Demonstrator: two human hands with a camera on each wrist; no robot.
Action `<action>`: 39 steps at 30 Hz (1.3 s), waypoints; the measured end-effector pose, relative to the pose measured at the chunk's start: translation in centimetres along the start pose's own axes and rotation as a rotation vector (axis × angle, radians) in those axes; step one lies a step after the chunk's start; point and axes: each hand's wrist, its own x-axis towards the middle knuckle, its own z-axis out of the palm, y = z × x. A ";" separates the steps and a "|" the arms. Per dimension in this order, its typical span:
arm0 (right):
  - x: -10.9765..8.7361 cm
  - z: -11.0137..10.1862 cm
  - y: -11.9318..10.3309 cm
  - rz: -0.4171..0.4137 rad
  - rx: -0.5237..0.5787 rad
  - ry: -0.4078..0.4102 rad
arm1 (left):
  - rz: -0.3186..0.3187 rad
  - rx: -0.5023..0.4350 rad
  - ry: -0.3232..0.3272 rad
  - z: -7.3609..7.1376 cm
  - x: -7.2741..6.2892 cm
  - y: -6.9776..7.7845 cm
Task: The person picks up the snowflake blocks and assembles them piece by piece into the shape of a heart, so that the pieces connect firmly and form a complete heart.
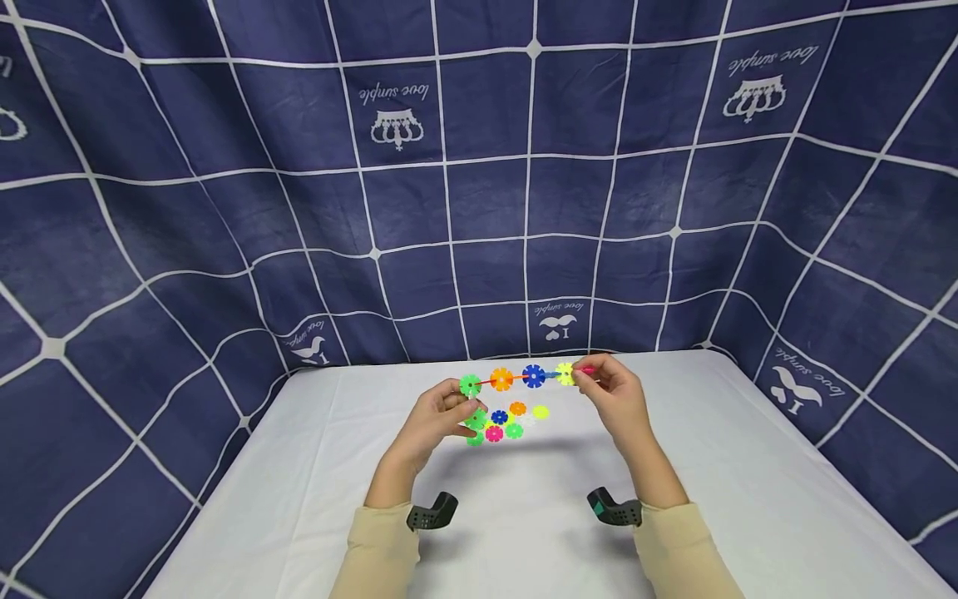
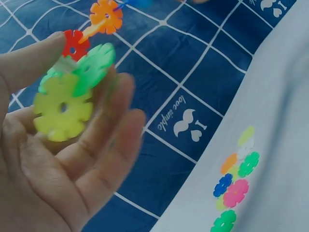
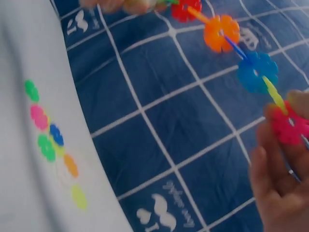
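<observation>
In the head view, a chain of multicoloured flower-shaped plastic discs (image 1: 527, 376) spans the left hand (image 1: 437, 412) and right hand (image 1: 617, 391), each pinching an end, above loose coloured plastic discs (image 1: 495, 433); joining seems the step, and adding one would call for freeing a hand. The left wrist view alone clearly shows a yellow notched plastic disc (image 2: 75, 113) before the left palm; the right wrist view best shows the right hand's pink notched plastic disc (image 3: 284, 127).

I hold a chain (image 1: 527, 372) of colourful notched discs, raised and stretched sideways, slotted together alternately face-on and edge-on; loose discs (image 1: 494, 428) cluster toward the table's (image 1: 516, 516) far edge.
</observation>
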 end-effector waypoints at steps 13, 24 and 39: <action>0.2 -0.3 3.2 0.162 -0.051 -0.340 | 0.042 -0.027 0.222 0.6 -0.1 1.0; -0.3 -0.4 4.0 0.105 -0.199 -0.562 | 0.072 0.053 0.229 1.0 -0.4 1.8; -2.0 4.6 -1.0 -0.090 -0.128 -0.381 | 0.135 0.144 0.031 2.8 -0.8 2.5</action>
